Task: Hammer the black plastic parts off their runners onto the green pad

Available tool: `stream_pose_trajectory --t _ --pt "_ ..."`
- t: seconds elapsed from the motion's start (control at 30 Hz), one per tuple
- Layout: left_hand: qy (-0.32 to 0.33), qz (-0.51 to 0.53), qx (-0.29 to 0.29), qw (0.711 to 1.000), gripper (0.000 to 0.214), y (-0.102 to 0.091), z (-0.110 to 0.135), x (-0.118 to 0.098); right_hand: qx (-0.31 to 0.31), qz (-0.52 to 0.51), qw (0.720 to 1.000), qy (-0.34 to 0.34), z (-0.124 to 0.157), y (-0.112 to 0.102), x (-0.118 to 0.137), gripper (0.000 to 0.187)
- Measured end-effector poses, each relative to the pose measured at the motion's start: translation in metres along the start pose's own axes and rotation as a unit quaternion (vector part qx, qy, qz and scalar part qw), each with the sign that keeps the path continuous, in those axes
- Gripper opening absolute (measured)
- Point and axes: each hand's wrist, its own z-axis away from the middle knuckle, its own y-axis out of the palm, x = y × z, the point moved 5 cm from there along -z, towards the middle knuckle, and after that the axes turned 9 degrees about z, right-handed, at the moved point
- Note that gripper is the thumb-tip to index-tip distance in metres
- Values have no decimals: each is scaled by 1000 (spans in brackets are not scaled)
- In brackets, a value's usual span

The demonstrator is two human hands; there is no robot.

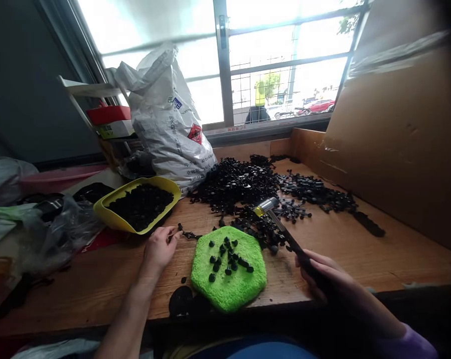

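My right hand (pixel 324 276) is closed round the dark handle of a small hammer (pixel 281 224), whose metal head hovers above a heap of black plastic parts (pixel 247 184). My left hand (pixel 158 248) rests on the wooden table (pixel 360 254), its fingers pinching the end of a black strip of joined parts (pixel 188 233). Between the hands lies a green fuzzy hexagonal pad (pixel 228 279) with several loose black pieces on it.
A yellow tray (pixel 109 212) full of black pieces stands at the left. Behind it leans a white sack (pixel 169 124). Cardboard sheets (pixel 397 134) wall the right side. Plastic bags (pixel 61 229) and clutter cover the left end. A window (pixel 270 60) is behind.
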Motion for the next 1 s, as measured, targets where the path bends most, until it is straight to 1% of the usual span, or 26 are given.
stream_pose_trajectory --t 0.07,0.13,0.2,0.27,0.33,0.4,0.5,0.57,0.6,0.67,0.7,0.73,0.77,0.8,0.9,0.97,1.0 --pt "-7 -92 3 996 51 11 -2 -9 -9 5 1000 1 0 0 2 27" --pt "-39 -153 24 987 56 24 -7 -15 -10 12 1000 2 1 3 6 29" --pt "-66 -163 61 983 54 33 -12 -16 -21 14 1000 4 3 4 9 30" --pt "-76 -144 85 983 48 37 -18 -12 -40 13 999 6 4 4 10 30" --pt "-79 -104 112 985 40 37 -21 -6 -45 15 999 5 4 4 9 29" --pt "-88 -58 134 985 33 35 -21 0 -33 16 999 2 2 4 8 30" --pt "-102 10 131 986 30 30 -14 6 -14 13 1000 -2 0 4 8 31" --pt "-117 88 119 982 32 29 -7 6 -9 10 1000 1 0 4 8 31" --pt "-131 142 117 974 33 29 -3 6 -11 9 1000 3 0 4 9 31" --pt "-165 249 124 946 36 33 7 5 -16 10 1000 4 1 4 10 30" --pt "-176 284 129 934 37 34 11 4 -16 11 1000 4 2 4 11 30" --pt "-178 297 137 928 37 34 15 3 -13 13 1000 2 3 5 11 30" --pt "-170 289 144 931 36 33 18 0 -13 14 1000 2 3 6 12 30" --pt "-153 262 149 941 34 31 21 -3 -14 15 1000 3 4 6 12 30" --pt "-65 145 151 976 24 20 28 -19 -30 10 999 11 4 6 12 29" --pt "-22 92 152 984 17 14 32 -27 -34 7 999 17 4 6 12 28" --pt "-15 78 158 984 15 11 33 -30 -31 6 999 17 4 6 12 27"
